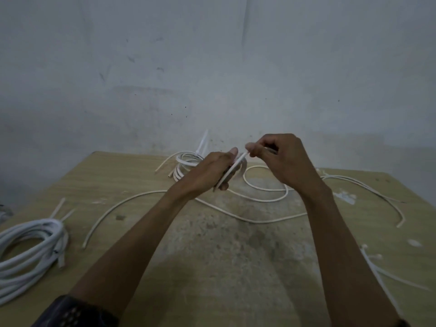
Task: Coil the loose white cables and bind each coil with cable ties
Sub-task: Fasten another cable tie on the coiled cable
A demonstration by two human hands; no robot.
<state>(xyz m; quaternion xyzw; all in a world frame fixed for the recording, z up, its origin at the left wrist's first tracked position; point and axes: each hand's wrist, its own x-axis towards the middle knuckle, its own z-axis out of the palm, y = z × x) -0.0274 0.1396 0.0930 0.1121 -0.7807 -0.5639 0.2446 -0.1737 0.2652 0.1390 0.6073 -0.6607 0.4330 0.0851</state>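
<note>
Over the worn tan wooden table point(212, 267), the left hand point(210, 172) curls its fingers round a small coil of thin white cable point(232, 169), and the right hand point(280, 159) pinches the coil's top. Under them lies loose white cable point(259, 221), with a small tied white coil point(186, 161) at 11 o'clock, a big white coil point(28, 241) at 8 o'clock and white plastic cable ties point(375, 267) at 4 o'clock.
</note>
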